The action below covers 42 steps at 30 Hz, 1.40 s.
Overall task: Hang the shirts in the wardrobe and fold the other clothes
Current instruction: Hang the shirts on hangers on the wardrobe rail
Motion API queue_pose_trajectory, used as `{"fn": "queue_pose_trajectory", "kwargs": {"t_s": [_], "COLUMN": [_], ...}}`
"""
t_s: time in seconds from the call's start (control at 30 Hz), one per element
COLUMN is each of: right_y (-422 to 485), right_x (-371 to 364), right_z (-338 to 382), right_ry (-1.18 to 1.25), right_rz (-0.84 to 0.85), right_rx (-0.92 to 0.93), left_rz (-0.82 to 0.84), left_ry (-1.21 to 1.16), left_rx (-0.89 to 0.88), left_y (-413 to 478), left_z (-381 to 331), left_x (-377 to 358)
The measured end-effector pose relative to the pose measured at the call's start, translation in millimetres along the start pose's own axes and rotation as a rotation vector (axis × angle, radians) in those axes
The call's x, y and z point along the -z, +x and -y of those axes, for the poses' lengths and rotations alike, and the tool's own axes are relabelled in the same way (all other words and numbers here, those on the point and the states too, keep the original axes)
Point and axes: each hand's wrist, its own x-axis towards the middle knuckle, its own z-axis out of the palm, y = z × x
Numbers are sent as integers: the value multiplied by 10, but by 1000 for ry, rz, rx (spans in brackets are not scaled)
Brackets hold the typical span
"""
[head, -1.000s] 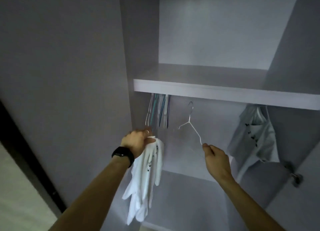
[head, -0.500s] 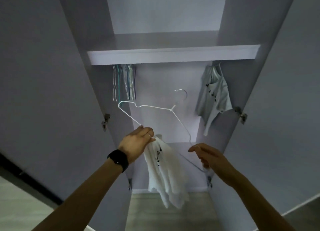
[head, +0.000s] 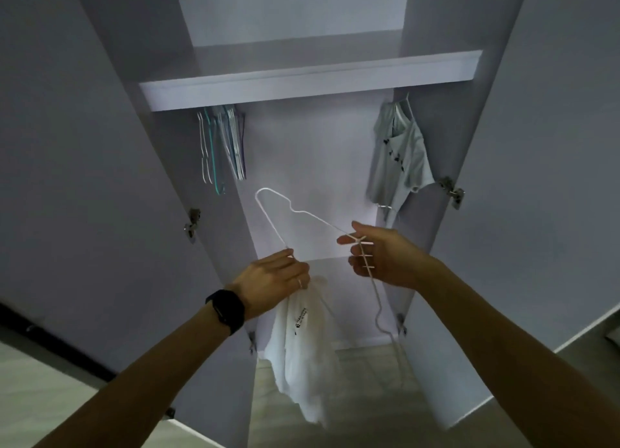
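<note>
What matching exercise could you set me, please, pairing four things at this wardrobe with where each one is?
Things:
1 white shirt
2 white hanger
3 grey shirt
4 spare hangers

Places:
A hanging under the shelf, left side
B held between the left hand and the right hand
C hanging under the shelf, right side
D dangling from the left hand

Pairs: 1-D, 2-B, 3-C, 4-A
</note>
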Motion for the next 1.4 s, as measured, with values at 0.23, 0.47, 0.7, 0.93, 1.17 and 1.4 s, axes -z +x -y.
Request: {"fn": "queue_pose_trajectory", "kwargs": {"t_s": [0.23, 0.47, 0.7, 0.93, 1.17, 1.4], "right_y": [192, 82, 314, 293, 226, 150], "right_x": [22, -296, -649, -126, 80, 153], "right_z": [94, -483, -580, -304, -346, -425], "right_ry": [73, -553, -610, -418, -513, -638], "right_rz": [-494, -502, -219, -545, -577, -597], "right_rx": [140, 225, 435, 365, 349, 367], "left_rz": [152, 42, -77, -56, 427, 754], "left_ry": [-248, -647, -1056, -1199, -863, -585], "left_rx": [528, 965, 1027, 1365, 1248, 1150], "left_y": [25, -14, 162, -307, -525, -310], "left_z": [-132, 24, 13, 265, 281, 236], "left_x": [136, 225, 404, 377, 188, 201]}}
